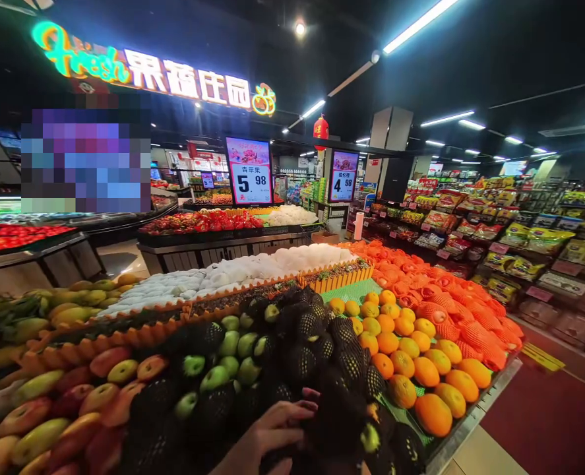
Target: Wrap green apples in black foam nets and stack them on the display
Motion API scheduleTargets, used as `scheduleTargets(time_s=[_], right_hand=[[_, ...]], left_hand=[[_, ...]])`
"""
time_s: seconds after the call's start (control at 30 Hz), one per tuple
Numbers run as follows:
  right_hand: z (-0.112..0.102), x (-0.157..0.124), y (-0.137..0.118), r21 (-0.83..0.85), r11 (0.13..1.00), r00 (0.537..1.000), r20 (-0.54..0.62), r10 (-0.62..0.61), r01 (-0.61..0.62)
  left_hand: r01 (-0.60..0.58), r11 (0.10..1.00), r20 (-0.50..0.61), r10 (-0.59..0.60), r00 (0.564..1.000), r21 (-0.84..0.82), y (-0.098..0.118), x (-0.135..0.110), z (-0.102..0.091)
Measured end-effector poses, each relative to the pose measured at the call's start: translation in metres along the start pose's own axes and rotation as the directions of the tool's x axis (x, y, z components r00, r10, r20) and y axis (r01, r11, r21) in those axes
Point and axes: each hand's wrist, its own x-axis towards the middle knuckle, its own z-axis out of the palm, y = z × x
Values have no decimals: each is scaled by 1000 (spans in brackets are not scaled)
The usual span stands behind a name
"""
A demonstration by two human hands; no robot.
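Observation:
My left hand (pixel 277 432) reaches in from the bottom edge, its fingers bent against a dark fruit in a black foam net (pixel 339 419). Shadow hides most of that fruit and part of the fingertips. Around the hand lie more black-netted fruits (pixel 302 359), with several bare green apples (pixel 229 343) showing among them. Oranges (pixel 425 371) lie on a green mat just to the right. My right hand cannot be made out.
Red and yellow apples (pixel 99 399) fill the front left. Behind stand an orange scalloped divider (pixel 339 278), white-netted fruit (pixel 243 267) and red-netted fruit (pixel 435 290). A metal edge (pixel 475 415) borders the display. Price screens (pixel 249 171) and packaged-goods shelves (pixel 450 218) stand beyond.

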Motion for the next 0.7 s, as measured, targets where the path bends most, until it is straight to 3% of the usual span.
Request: scheduleTargets(time_s=[0.13, 0.23, 0.33, 0.4, 0.5, 0.7], right_hand=[[1, -27, -5, 86, 993, 993, -84, 86, -79], [1, -43, -7, 160, 979, 987, -85, 140, -125], [-2, -53, -6, 60, 994, 996, -2, 93, -92], [-6, -59, -2, -51, 998, 999, 25, 34, -33], [-15, -65, 5, -103, 995, 1000, 27, -6, 9], [-41, -76, 3, -25, 997, 995, -65, 77, -79]], left_hand=[[140, 988, -94, -146, 985, -69, 6, -27, 31], [223, 955, -213, -263, 941, -195, -1, -37, 45], [250, 888, -305, -379, 874, -386, -8, -40, 63], [247, 851, -251, -394, 884, -463, -10, -39, 77], [277, 862, -213, -393, 895, -425, -11, -38, 94], [351, 856, -318, -477, 819, -380, -15, -35, 104]])
